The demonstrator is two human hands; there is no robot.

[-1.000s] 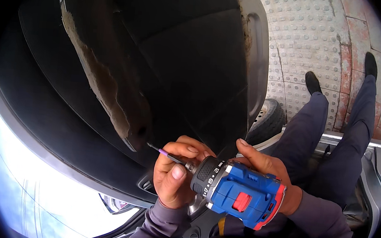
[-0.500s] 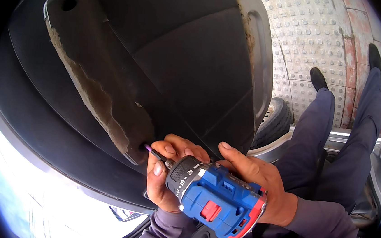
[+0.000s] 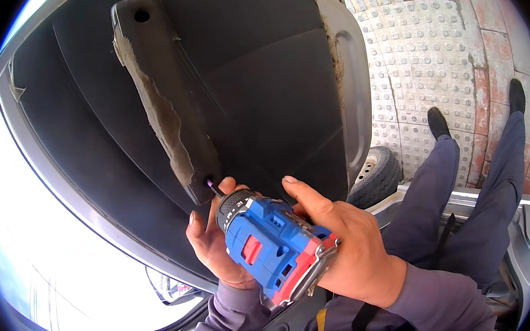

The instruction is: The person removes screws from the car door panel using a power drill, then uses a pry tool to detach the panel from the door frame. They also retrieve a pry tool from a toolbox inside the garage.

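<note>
While I watch from the head view, my right hand (image 3: 352, 249) is wrapped shut around the grip of the blue and red cordless drill (image 3: 274, 245), thumb stretched forward along its top. My left hand (image 3: 214, 243) cups the black chuck end from below, fingers curled closed about it; I can't quite tell whether the fingertips also pinch the bit, since the drill body hides them. Both grey sleeves (image 3: 428, 312) come in from the lower edge.

Just ahead of the chuck, the short purple bit (image 3: 214, 188) points up and left and meets the lower end of a long dark mud-caked bar (image 3: 164, 93), which runs diagonally across the black inner panel (image 3: 272, 84) of the vehicle. At the bar's upper end a round hole (image 3: 142, 16) shows. A pale grey body edge (image 3: 57, 166) curves along the panel's lower left.

Farther right, my legs in grey trousers (image 3: 459, 182) and black shoes stretch out over studded paving (image 3: 432, 60), with a small tyre (image 3: 377, 175) beside the panel's edge.
</note>
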